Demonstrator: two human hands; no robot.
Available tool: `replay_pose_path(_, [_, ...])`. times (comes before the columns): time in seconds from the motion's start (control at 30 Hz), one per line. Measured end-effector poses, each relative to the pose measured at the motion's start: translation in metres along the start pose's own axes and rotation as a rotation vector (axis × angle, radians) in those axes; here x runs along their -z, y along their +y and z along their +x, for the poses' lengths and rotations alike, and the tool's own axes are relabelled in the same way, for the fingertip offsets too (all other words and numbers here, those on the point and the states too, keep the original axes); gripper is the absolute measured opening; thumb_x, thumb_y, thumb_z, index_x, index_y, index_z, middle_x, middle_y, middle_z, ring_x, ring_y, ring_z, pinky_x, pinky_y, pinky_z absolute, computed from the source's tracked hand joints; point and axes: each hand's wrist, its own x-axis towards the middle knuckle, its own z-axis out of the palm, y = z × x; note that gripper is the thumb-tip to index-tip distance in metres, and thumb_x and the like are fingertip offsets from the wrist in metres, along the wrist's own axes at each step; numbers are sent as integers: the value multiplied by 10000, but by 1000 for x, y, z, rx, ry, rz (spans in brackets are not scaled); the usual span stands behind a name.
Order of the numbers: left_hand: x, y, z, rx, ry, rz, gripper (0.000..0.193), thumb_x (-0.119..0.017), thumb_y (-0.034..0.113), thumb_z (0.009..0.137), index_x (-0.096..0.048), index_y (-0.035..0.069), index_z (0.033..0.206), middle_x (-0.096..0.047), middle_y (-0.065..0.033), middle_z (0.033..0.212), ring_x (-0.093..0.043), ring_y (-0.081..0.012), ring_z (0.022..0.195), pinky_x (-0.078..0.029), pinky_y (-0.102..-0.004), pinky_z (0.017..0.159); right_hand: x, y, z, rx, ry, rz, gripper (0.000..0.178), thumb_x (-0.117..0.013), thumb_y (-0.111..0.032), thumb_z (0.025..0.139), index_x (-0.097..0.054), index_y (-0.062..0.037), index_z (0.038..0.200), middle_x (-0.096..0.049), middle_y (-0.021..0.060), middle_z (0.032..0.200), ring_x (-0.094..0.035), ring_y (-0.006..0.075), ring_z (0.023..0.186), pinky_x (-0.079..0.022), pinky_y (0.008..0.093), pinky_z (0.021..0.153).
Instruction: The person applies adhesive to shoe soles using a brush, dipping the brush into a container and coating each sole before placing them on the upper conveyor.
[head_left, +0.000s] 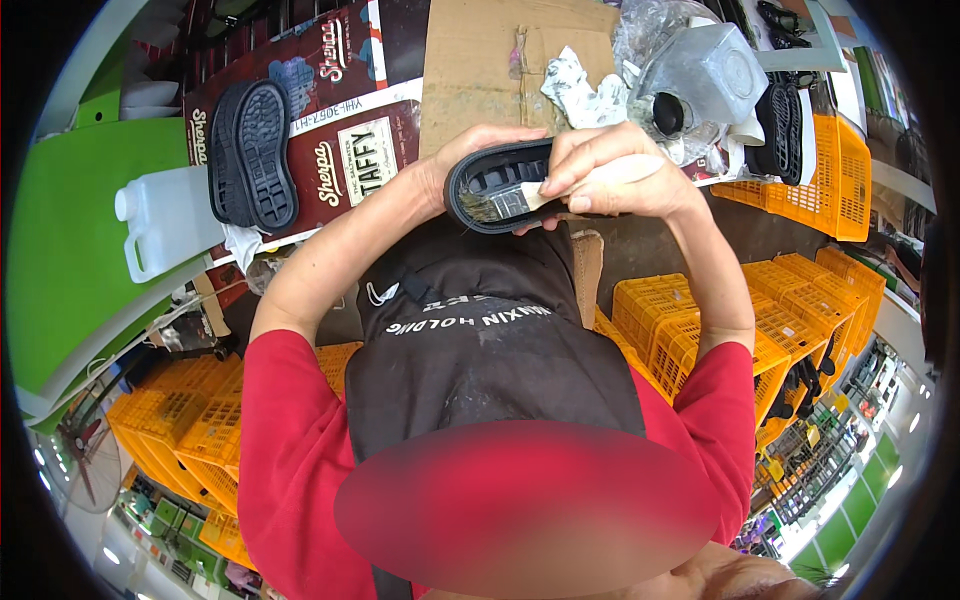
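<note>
- Red short-sleeved shirt (290, 440), nearest the camera, worn beneath a dark apron (490, 375) with pale lettering
- Black shoe sole (495, 178), one, held just beyond the apron, hollow side showing, right part hidden by a hand
- Left hand (460, 155), curled around the sole's left part, along its far rim
- Right hand (630, 198), thumb and fingers pinched together on a brush
- Flat brush (512, 203), pale handle, bristles inside the sole's hollow toward its left end
- Black soles (250, 155), tread showing, at left on maroon printed boxes (400, 150)
- White jug (165, 225), beside those soles
- Cardboard sheet (470, 70), brown, beyond the hands
- Clear plastic container (705, 75), dark-mouthed, beside crumpled white material (585, 92)
- Orange crates (690, 310), several, both sides
</note>
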Motion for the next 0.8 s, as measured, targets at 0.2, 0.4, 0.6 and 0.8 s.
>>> replay_pose_path(0.2, [8, -1, 1, 129, -55, -84, 473, -293, 296, 963, -488, -111, 1106, -599, -328, 884, -653, -383, 725, -576, -394, 546, 16, 4, 19, -6, -173, 0, 225, -730, -91, 722, -708, -11, 931, -629, 88, 825, -575, 159, 775, -438, 269, 676])
replay_pose_path(0.4, [17, 0, 6, 225, -62, 150, 454, -336, 277, 945, -502, -121, 1086, -606, -338, 884, -662, -362, 678, -565, -355, 496, 28, 2, 30, -139, -336, -21, 204, -726, -126, 744, -711, -9, 911, -615, 66, 797, -562, 148, 756, -429, 256, 658])
replay_pose_path(0.6, [22, -2, 11, 207, 54, 428, 438, -410, 302, 939, -552, -95, 1057, -635, -277, 862, -673, -315, 672, -564, -329, 476, 48, 8, 23, -172, -425, -46, 178, -705, -125, 770, -711, -5, 901, -610, 63, 782, -556, 147, 729, -420, 261, 636])
replay_pose_path(0.8, [7, 17, 9, 461, 38, 26, 491, -389, 361, 953, -564, -77, 1089, -636, -272, 839, -666, -338, 665, -562, -328, 476, 71, 5, -2, -211, -478, -111, 180, -674, -80, 780, -702, 2, 938, -615, 60, 774, -541, 137, 724, -421, 258, 647])
